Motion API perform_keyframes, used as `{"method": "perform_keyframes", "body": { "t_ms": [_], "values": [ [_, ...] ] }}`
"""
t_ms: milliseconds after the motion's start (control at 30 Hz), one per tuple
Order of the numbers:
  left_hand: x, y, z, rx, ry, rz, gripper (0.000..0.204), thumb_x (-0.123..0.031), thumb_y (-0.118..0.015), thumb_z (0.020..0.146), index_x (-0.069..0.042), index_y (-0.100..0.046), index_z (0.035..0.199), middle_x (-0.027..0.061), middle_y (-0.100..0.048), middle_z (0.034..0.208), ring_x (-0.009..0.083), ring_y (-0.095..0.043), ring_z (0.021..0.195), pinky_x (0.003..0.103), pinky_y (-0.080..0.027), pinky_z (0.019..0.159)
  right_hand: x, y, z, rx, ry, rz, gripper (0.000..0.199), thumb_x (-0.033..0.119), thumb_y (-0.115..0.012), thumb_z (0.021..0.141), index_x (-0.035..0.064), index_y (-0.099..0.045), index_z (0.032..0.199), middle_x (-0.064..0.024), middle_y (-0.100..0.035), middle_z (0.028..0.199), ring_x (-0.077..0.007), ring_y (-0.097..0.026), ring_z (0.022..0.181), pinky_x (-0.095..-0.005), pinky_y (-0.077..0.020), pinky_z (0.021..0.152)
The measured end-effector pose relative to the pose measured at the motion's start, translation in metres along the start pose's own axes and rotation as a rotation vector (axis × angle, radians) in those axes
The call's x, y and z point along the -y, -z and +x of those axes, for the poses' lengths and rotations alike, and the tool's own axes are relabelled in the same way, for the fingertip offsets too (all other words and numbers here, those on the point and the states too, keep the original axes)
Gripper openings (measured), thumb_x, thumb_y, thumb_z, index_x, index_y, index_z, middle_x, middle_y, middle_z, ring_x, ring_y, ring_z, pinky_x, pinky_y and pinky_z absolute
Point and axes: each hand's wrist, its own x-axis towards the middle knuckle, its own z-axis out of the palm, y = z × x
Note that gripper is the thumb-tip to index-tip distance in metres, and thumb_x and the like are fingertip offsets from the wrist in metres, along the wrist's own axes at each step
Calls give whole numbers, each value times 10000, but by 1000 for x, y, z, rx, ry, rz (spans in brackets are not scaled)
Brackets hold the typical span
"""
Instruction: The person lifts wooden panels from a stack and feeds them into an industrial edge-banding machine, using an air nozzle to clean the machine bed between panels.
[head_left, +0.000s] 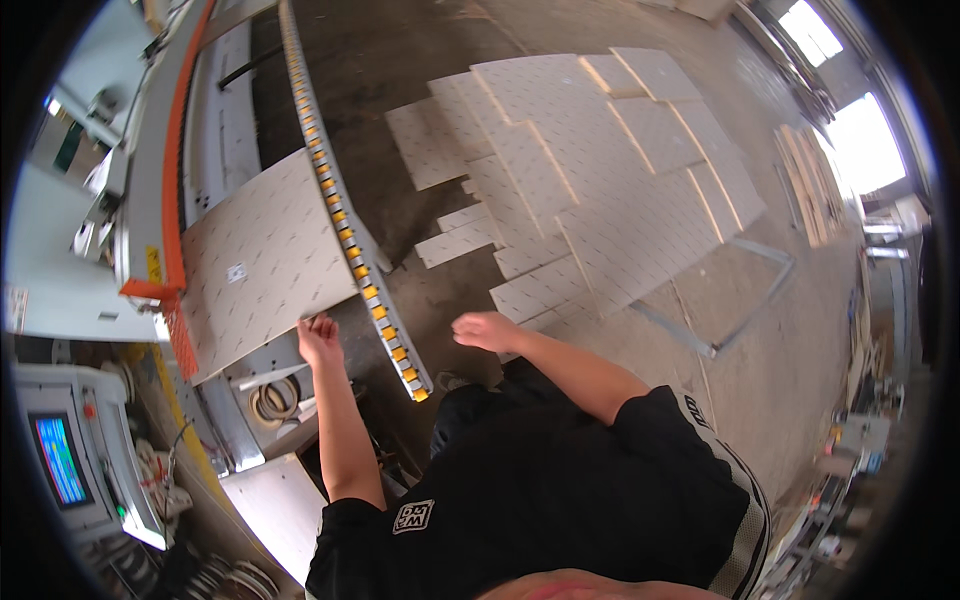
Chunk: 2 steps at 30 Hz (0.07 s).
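Note:
A flat board [270, 250] with a light, speckled face and a small white label lies on the machine bed at the left, against the orange guard. My left hand [320, 341] is at its near edge, fingers curled closed around the edge by the corner. A long rail with yellow rollers [345, 235] runs along the board's right side. My right hand [486, 331] is in the air to the right of the rail's near end, touching nothing. Its fingers are loosely bent, with nothing seen in them.
Many similar boards [640, 230] lie in overlapping stacks on the floor ahead. A metal frame [713, 350] lies beside them. A control panel with a lit screen [60, 460] stands at lower left, near a coiled band roll [275, 400]. Planks [808, 185] lean at the far right.

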Motion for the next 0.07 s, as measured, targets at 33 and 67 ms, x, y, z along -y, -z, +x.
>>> {"method": "perform_keyframes", "body": {
  "t_ms": [33,67],
  "values": [
    [1,12,8,80,0,19,342,-437,-469,1067,-109,-535,994,74,-681,849,202,-612,678,372,-545,622,-38,12,-23,94,-24,-247,416,381,-688,950,102,-677,1259,-106,-647,1362,-213,-607,1278,-323,-471,1057],
    [2,23,14,156,-14,32,334,-428,-484,1063,-113,-512,954,65,-670,804,192,-585,636,364,-532,601,-41,19,-30,68,-29,-246,416,381,-688,950,102,-677,1259,-106,-647,1362,-213,-607,1278,-323,-471,1057]
  ]
}}
